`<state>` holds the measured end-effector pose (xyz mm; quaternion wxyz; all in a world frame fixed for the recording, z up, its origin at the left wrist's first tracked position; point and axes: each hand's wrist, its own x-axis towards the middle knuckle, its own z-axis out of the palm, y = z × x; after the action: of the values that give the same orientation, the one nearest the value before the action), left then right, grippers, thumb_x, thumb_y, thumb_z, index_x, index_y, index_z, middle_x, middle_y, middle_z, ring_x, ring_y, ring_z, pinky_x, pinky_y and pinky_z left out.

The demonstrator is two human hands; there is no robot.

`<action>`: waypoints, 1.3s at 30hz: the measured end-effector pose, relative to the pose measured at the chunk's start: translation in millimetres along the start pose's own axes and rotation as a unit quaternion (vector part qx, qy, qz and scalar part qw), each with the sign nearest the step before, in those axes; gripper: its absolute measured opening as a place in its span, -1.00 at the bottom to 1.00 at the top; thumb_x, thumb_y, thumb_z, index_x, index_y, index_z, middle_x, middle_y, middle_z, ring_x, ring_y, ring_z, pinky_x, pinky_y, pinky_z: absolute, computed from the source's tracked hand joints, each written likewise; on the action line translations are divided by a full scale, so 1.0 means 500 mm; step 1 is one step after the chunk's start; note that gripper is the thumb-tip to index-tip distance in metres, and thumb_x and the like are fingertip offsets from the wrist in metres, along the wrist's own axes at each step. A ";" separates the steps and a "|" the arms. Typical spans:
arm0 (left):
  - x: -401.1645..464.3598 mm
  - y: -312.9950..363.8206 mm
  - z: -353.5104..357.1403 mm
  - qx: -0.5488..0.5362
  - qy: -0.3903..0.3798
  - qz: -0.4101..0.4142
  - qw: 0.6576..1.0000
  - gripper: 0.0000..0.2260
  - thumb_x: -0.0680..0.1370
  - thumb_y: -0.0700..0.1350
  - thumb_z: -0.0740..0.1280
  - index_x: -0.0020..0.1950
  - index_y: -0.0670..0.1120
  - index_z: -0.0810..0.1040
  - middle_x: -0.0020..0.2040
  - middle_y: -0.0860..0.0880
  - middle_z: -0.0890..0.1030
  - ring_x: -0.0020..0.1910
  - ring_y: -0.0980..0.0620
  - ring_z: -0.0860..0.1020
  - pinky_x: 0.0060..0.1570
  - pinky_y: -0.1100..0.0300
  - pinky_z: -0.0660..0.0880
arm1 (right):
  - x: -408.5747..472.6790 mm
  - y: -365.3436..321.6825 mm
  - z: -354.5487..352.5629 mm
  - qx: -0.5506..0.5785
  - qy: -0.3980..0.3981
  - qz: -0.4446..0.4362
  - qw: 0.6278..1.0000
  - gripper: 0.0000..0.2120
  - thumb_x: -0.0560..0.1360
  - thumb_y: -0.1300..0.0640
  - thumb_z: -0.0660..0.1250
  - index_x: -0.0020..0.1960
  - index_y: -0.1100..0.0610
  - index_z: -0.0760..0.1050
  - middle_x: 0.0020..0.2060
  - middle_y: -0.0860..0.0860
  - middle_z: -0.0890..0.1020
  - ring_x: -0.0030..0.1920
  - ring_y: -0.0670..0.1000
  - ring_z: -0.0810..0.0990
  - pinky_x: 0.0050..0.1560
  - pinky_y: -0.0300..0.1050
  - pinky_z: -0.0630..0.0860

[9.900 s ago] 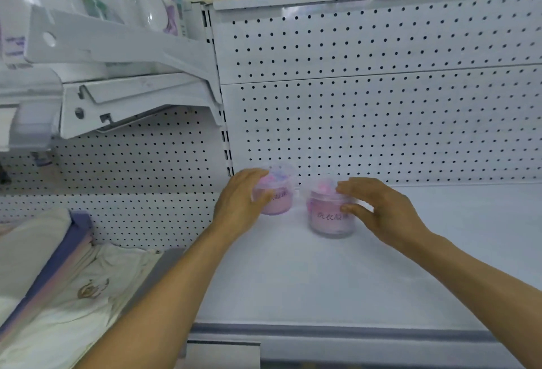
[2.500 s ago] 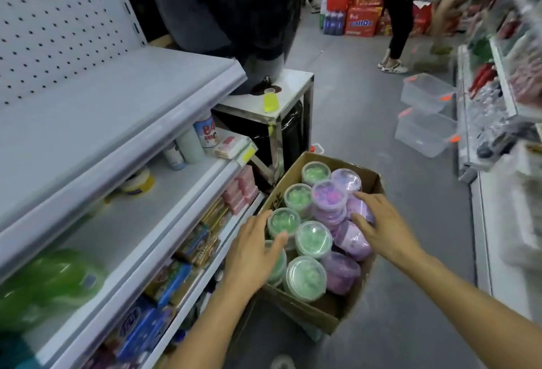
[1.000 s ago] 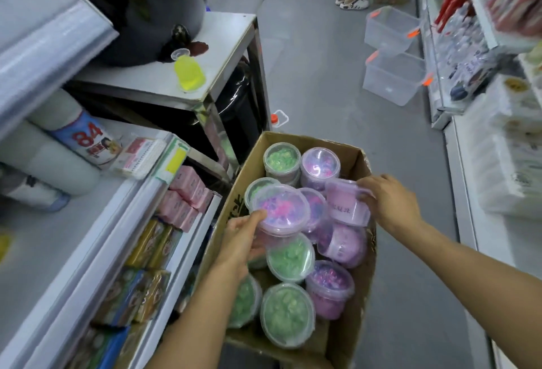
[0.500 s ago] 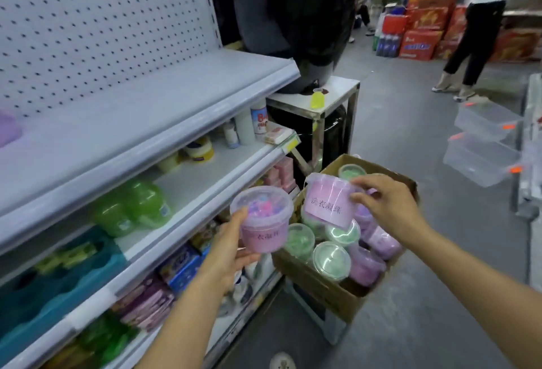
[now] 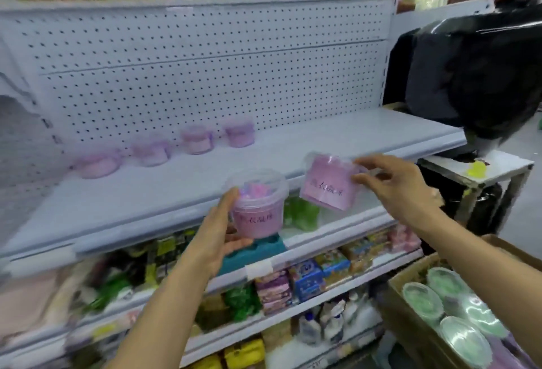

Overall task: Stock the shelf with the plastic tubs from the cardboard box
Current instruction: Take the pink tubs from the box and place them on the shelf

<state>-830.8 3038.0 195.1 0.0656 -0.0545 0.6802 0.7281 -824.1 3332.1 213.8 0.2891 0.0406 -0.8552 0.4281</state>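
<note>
Right now the long white metal shelf [image 5: 322,136] with its pegboard back takes up most of the scene, four pink plastic tubs [image 5: 196,141] already lined along its rear left. Down at the lower right sits the brown cardboard box [image 5: 410,295], green-lidded tubs [image 5: 463,336] showing inside. Both hands are up at the shelf's front lip, mid-carry, I'd say. The left hand [image 5: 217,239] cups a clear-lidded pink tub [image 5: 258,210] from the side and beneath, fingers wrapped round it. The right hand [image 5: 401,186] pinches a second pink labelled tub [image 5: 328,186], tilted, by its rim. Next, I judge, both must lift over the raised front edge and go back beside the row; the tilted one wants levelling first. Room is plentiful to the right of the fourth tub.
</note>
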 end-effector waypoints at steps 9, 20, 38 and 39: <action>0.012 0.099 -0.398 -0.017 0.132 0.044 0.990 -0.48 0.51 0.27 0.23 0.33 -0.02 0.39 0.09 -0.23 0.50 -0.01 -0.18 0.59 -0.06 0.03 0.58 | 0.099 -0.233 0.371 0.010 -0.040 -0.116 0.992 -0.77 0.46 0.12 0.43 0.11 0.04 0.60 0.01 0.01 0.60 -0.12 0.00 0.58 0.00 -0.14 0.51; 0.035 0.147 -0.724 -0.045 0.251 0.049 0.966 -0.46 0.49 0.30 0.22 0.34 0.00 0.38 0.07 -0.20 0.45 0.02 -0.21 0.58 0.05 -0.02 0.55 | 0.133 -0.410 0.780 -0.092 -0.125 -0.347 0.925 -0.81 0.44 0.17 0.42 0.05 0.08 0.60 -0.02 -0.07 0.66 0.07 0.03 0.55 -0.30 -0.04 0.53; 0.023 0.146 -0.754 -0.029 0.204 0.029 0.978 -0.50 0.43 0.31 0.28 0.24 0.03 0.50 0.03 -0.22 0.48 -0.07 -0.18 0.56 -0.04 0.00 0.60 | 0.084 -0.562 0.825 -0.014 -0.207 -0.486 0.849 -0.33 0.46 -0.25 0.31 0.48 -0.04 0.25 0.44 -0.04 0.34 0.40 0.00 0.31 0.30 -0.10 0.33; 0.024 0.146 -0.738 -0.021 0.185 0.027 0.982 -0.47 0.39 0.33 0.29 0.21 0.03 0.52 0.00 -0.22 0.49 -0.10 -0.17 0.57 -0.05 0.00 0.60 | 0.079 -0.561 0.817 -0.009 -0.200 -0.502 0.841 -0.41 0.49 -0.21 0.30 0.45 -0.02 0.33 0.40 -0.05 0.40 0.38 0.00 0.35 0.27 -0.08 0.39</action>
<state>-858.5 2665.4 239.5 -0.0819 -0.1714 0.6663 0.7211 -955.7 2853.4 243.0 0.2876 0.5465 -0.7609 0.1990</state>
